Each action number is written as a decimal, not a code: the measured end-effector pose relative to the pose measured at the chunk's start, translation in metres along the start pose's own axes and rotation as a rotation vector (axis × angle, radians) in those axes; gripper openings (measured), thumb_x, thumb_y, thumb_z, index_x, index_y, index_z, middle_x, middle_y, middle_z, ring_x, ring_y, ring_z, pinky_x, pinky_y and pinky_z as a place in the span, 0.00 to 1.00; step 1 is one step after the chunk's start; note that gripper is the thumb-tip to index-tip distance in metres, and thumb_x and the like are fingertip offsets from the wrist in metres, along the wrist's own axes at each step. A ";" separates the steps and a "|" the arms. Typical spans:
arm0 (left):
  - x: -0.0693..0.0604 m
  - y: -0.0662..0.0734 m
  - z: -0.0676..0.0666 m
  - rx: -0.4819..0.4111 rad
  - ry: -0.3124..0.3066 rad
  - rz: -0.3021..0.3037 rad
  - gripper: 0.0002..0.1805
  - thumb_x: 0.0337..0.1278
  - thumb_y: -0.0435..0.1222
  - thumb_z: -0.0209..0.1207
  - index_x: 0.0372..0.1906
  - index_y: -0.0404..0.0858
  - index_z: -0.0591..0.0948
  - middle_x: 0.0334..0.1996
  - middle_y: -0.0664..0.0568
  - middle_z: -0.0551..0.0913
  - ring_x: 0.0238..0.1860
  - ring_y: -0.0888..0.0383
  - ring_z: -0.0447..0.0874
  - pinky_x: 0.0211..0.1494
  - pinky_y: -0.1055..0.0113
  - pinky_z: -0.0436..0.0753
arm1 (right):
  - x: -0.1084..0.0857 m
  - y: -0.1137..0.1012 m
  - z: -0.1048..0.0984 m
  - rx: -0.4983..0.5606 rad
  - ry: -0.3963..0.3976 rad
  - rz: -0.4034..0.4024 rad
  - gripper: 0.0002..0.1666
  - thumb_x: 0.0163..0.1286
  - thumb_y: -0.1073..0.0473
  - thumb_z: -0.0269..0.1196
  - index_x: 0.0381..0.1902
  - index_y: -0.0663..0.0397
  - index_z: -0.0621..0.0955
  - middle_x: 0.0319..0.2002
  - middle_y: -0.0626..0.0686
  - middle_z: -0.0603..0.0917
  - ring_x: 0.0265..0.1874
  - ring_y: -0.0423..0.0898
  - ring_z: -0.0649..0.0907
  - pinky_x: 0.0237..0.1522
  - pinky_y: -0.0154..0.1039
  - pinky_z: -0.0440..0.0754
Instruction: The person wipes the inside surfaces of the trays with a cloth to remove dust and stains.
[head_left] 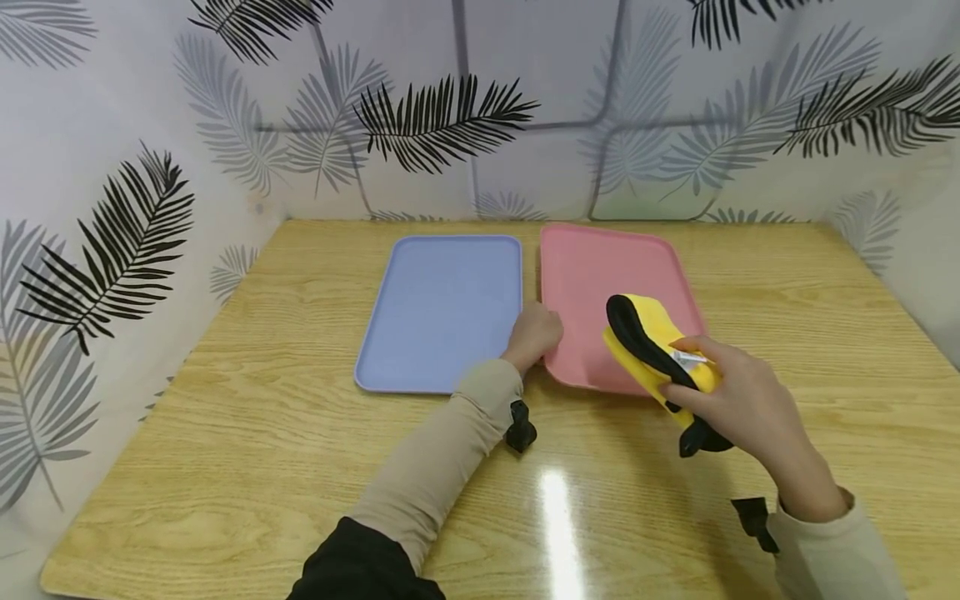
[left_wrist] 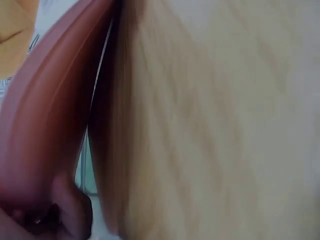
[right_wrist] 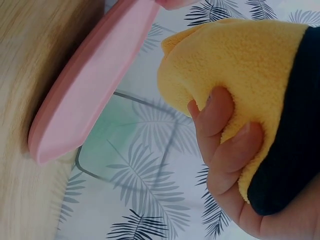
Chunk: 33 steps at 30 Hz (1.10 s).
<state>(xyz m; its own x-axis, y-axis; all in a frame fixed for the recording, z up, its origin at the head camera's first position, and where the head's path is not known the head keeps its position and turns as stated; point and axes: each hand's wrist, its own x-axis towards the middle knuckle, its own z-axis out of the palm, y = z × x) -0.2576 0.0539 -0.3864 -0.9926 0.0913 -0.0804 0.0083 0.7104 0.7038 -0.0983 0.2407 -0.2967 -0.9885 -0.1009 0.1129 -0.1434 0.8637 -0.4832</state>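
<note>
My left hand (head_left: 536, 333) grips the left rim of a pink tray (head_left: 592, 267). That side of the tray is raised off the table; the left wrist view shows the tray's underside (left_wrist: 45, 110) with a gap below it. My right hand (head_left: 750, 404) holds a folded yellow cloth with black edging (head_left: 656, 321) above the tray's front right corner. A small white label (head_left: 688, 359) shows on the cloth. In the right wrist view, fingers (right_wrist: 220, 112) curl into the fluffy yellow fabric (right_wrist: 240, 60), and the pink tray (right_wrist: 95, 80) stands tilted beyond.
A blue tray (head_left: 446, 308) lies flat left of the pink one, under my left forearm's reach. The wooden table (head_left: 247, 417) extends around both trays. Behind it hangs a white curtain (head_left: 540, 167) with leaf prints. Black wrist mounts (head_left: 521, 427) sit on the sleeves.
</note>
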 end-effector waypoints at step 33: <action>-0.060 0.012 -0.039 -0.406 0.232 0.158 0.13 0.65 0.32 0.42 0.24 0.31 0.68 0.17 0.50 0.62 0.24 0.55 0.64 0.28 0.65 0.69 | 0.012 -0.009 -0.006 0.028 0.123 -0.082 0.33 0.58 0.50 0.62 0.58 0.61 0.70 0.47 0.69 0.73 0.35 0.57 0.73 0.29 0.45 0.65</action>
<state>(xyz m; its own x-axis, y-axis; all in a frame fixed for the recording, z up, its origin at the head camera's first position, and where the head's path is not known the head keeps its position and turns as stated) -0.2025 0.0301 -0.3459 -0.9842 -0.0148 0.1766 0.1590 0.3667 0.9166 -0.1088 0.2348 -0.2856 -0.9602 -0.1076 0.2579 -0.2262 0.8410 -0.4914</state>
